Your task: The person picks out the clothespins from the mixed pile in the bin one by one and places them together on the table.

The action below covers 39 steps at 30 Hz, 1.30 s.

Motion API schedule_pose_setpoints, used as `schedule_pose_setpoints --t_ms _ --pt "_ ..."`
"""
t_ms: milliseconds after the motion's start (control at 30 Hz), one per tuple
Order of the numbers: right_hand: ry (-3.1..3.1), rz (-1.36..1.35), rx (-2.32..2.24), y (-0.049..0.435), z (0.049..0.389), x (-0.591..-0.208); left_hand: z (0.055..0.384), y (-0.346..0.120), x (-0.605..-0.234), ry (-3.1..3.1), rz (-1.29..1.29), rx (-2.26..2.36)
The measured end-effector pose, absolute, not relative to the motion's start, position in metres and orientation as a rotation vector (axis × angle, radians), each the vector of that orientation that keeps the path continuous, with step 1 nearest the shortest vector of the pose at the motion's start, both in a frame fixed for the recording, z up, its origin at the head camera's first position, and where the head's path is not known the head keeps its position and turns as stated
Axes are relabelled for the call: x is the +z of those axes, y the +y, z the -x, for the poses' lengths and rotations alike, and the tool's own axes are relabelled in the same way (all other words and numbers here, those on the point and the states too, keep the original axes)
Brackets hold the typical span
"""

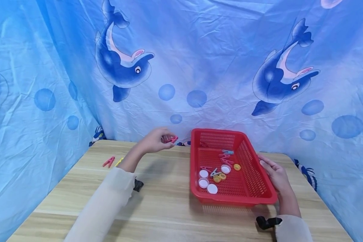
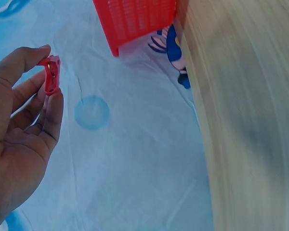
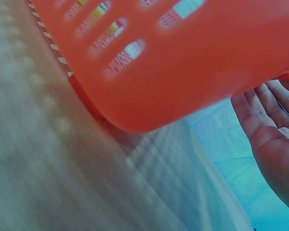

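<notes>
My left hand (image 1: pixel 155 141) is raised above the back of the table, left of the basket. Thumb and fingertips pinch a pinkish-red clothespin (image 1: pixel 172 139), which the left wrist view shows end-on. A red plastic basket (image 1: pixel 236 201) stands to the right, its slotted side close up in the right wrist view. My right hand (image 1: pixel 279 176) holds its right rim, fingers partly hidden by the rim. Inside lie several pink clothespins, a blue clothespin (image 1: pixel 228 152), a pale clothespin (image 1: pixel 215 172), several white round caps (image 1: pixel 212 189) and several yellow caps (image 1: pixel 237 167).
On the wooden table (image 1: pixel 163 215), another pinkish-red clothespin (image 1: pixel 109 162) and a yellow clothespin (image 1: pixel 119 162), partly hidden by the left forearm, lie at the left. A blue dolphin-print curtain (image 1: pixel 181 60) hangs right behind the table's back edge and along its sides.
</notes>
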State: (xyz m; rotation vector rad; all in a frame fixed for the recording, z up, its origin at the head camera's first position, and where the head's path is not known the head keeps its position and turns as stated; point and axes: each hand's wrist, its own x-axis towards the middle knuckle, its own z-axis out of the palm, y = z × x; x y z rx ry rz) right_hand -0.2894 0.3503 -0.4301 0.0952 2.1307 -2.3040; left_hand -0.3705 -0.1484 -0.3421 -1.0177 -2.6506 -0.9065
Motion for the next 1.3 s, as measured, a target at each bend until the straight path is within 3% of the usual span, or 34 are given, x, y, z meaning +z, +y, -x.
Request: schedule_pose_setpoints --t_ms 733,1300 --pt "2.141 -0.085 -2.303 0.346 0.293 -0.426 0.353 -0.235 -0.383 -2.744 0.56 -1.029" --pt "2.12 -0.07 -2.302 0.351 0.29 -0.43 0.34 -0.263 -0.404 -2.782 0.311 -1.01"
